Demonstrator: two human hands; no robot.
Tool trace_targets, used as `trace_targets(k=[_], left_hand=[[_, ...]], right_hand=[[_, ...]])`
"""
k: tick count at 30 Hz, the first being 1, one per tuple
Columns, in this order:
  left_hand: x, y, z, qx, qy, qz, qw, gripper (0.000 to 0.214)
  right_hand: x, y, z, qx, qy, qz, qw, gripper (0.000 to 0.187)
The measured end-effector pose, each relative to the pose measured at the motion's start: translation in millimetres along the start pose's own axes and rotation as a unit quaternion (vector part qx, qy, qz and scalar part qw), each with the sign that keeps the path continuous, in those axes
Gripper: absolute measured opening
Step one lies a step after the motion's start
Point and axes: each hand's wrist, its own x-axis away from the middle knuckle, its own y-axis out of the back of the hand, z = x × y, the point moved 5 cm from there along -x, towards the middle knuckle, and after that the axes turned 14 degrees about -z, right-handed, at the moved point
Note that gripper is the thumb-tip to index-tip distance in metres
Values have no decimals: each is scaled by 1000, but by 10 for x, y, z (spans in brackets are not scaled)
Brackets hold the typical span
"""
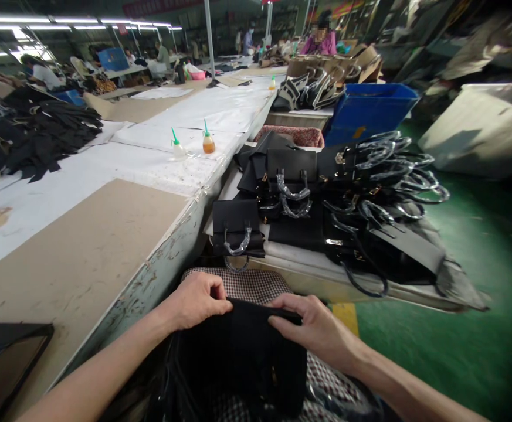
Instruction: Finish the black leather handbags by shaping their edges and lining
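A black handbag [247,351] rests on my lap over a checked cloth [256,281], its top edge turned toward me. My left hand [200,302] pinches that edge on the left, thumb and fingers closed on it. On the right, my right hand [302,319] grips the same edge between thumb and fingers. A plastic-wrapped handle [337,401] shows low on the right, by the checked cloth. The lower part of the bag is dark and hard to make out.
Finished-looking black handbags [299,167] with wrapped handles are piled on a low table ahead right. To the left runs a long white worktable [150,140] with two green-tipped bottles [209,142] and black pieces [48,129]. A blue bin [370,111] and a person [321,41] are farther back.
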Motion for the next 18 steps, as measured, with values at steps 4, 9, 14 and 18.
trace_targets(k=[4,9,14,18], left_hand=[[6,-27,-9,2,-3,-1,1000,20],[38,-26,-17,15,1,2,1000,19],[63,-51,-49,27,-2,7,1000,21],[47,-62,-75,11,-21,0,1000,20]], right_hand=[[6,25,43,-12,-15,24,1000,19],[-3,89,261,-62,-35,209,975,32],[-230,-10,457,34,47,301,952,35],[-507,-297,521,145,161,289,933,16]])
